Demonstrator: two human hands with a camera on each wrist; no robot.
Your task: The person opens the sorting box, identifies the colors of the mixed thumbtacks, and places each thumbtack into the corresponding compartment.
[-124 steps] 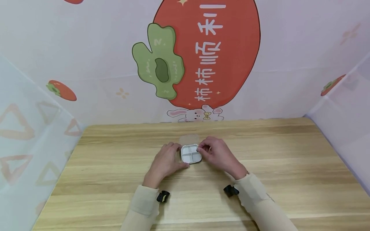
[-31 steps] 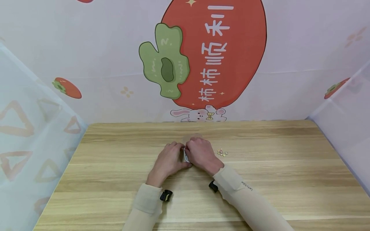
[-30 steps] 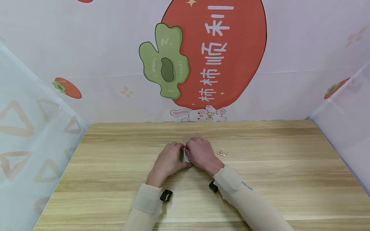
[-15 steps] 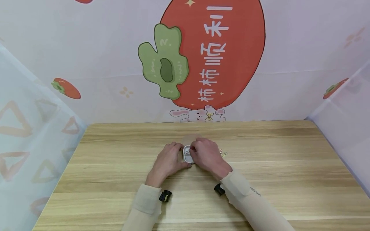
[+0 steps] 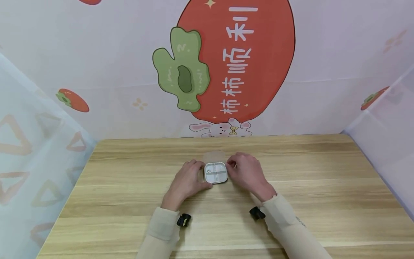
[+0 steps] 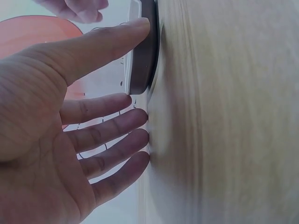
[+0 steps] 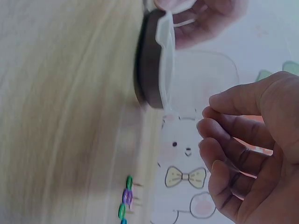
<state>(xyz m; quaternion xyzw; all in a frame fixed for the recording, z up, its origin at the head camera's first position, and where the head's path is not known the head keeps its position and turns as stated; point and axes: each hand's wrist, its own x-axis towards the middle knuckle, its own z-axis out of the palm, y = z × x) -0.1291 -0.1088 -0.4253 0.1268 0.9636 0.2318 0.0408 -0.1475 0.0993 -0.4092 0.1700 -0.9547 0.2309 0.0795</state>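
My left hand (image 5: pixel 185 181) holds a small pill box (image 5: pixel 216 177) on the table, thumb at its near side and index finger at the far left. The box has a white divided inside, a dark outer wall (image 6: pixel 144 60) and a clear lid (image 5: pixel 214 156) folded back behind it. One small round piece (image 5: pixel 208 171) lies in the far left compartment. My right hand (image 5: pixel 247 174) is just off the box's right edge, fingers loosely bent, thumb close to the index finger. Nothing shows between them in the right wrist view. Small coloured ring-like beads (image 7: pixel 127 197) lie below that hand.
The wooden table (image 5: pixel 123 201) reaches back to a printed cloth wall (image 5: pixel 129 72) with a big persimmon picture. More cloth stands at the left and right sides. In the head view the right hand hides the beads.
My right hand has drawn back rightward from over the pill box, uncovering its compartments. The far left compartment, bare 4.1 s ago, now holds a round piece. My left hand has kept its hold.
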